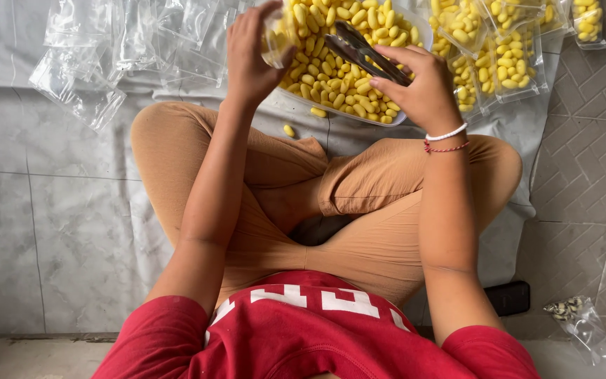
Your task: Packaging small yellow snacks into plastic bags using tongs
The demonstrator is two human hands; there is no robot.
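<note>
Head view looks straight down on a person sitting cross-legged on a tiled floor, both arms stretched forward. Left hand is curled around a small clear bag partly filled with yellow oval pieces, gripping it by its near side so that it hangs over the tray. Right hand is closed on the handles of metal tongs, whose arms run up and to the left from the fingers, with their tips close beside the bag in the other hand (whether the tips pinch a piece cannot be told).

Under and between both hands lies a shallow white tray heaped with the same yellow pieces. Two stray pieces rest on the sheet just below the tray, nearer the left hand. Beyond the right hand, further to the right, sit several filled bags of yellow pieces. Out past the left hand, to the left, a loose scatter of empty clear bags lies on the pale sheet. Two thin bracelets, one white and one red, circle the right wrist. Well behind the right elbow, a dark flat object and a small crumpled bag lie on the floor.
</note>
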